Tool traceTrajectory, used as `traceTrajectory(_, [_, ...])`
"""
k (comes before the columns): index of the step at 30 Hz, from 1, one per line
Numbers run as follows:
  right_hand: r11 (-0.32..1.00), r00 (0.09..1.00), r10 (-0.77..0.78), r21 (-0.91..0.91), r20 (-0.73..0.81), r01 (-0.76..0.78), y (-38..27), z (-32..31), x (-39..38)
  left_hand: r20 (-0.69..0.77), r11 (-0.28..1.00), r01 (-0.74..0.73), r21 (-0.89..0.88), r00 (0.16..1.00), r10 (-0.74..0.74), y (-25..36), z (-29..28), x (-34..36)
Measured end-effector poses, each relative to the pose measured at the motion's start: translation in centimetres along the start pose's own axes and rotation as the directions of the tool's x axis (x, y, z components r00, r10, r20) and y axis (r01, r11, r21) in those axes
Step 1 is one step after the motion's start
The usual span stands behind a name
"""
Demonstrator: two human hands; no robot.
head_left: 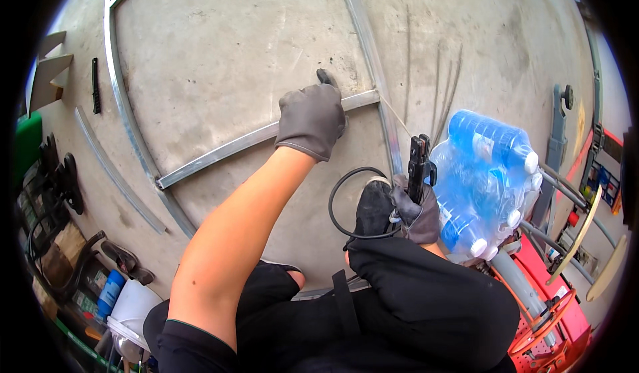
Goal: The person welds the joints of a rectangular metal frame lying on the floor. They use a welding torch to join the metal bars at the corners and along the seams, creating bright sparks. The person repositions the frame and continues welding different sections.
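Note:
My left hand (pixel 310 121), in a dark grey glove, lies over the square metal crossbar (pixel 229 152) of a frame on the floor. Most of its fingers curl round the bar, while one finger sticks out forward. My gloved right hand (pixel 418 214) grips a black welding electrode holder (pixel 417 170) beside my right shoe. From the holder's tip a thin welding rod (pixel 395 114) slants to the joint where the crossbar meets the right side rail (pixel 365 36). A black cable (pixel 331 203) loops left of my right hand.
Shrink-wrapped bottles (pixel 489 173) stand right of my right hand. Several thin rods (pixel 447 93) lie beyond them. A loose metal strip (pixel 116 170) rests left of the frame's left rail (pixel 120 93). A white bucket (pixel 135 310) and red equipment (pixel 549 293) flank my legs.

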State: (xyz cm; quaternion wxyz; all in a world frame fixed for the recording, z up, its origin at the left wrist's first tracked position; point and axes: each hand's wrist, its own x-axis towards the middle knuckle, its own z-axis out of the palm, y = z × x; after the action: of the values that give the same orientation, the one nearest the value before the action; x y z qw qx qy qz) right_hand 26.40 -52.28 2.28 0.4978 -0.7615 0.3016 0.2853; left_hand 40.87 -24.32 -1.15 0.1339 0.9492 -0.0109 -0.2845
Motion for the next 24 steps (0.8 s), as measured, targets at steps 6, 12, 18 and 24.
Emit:
traceTrajectory(6, [1.000,0.999,-0.013,-0.019,-0.041,0.012,0.0,0.2,-0.1,-0.114,0.983,0.166,0.078,0.981,-0.157,-0.1,-1.1,-2.8])
traceTrajectory(12, [0.997,0.998,0.017,-0.072,-0.068,-0.022,-1.0,0.5,-0.5,-0.059,0.975,0.207,0.080,0.977,-0.203,-0.8,-1.3,-2.6])
traceTrajectory(18, [0.991,0.992,-0.014,-0.136,-0.122,-0.002,-0.7,0.6,-0.6,-0.184,0.961,0.146,0.236,0.977,-0.103,-1.0,0.2,-3.4])
traceTrajectory(24, [0.999,0.996,-0.027,0.017,-0.085,0.029,-0.7,0.4,-1.4,-0.200,0.984,0.076,0.160,0.979,-0.043,-2.5,0.1,-4.5])
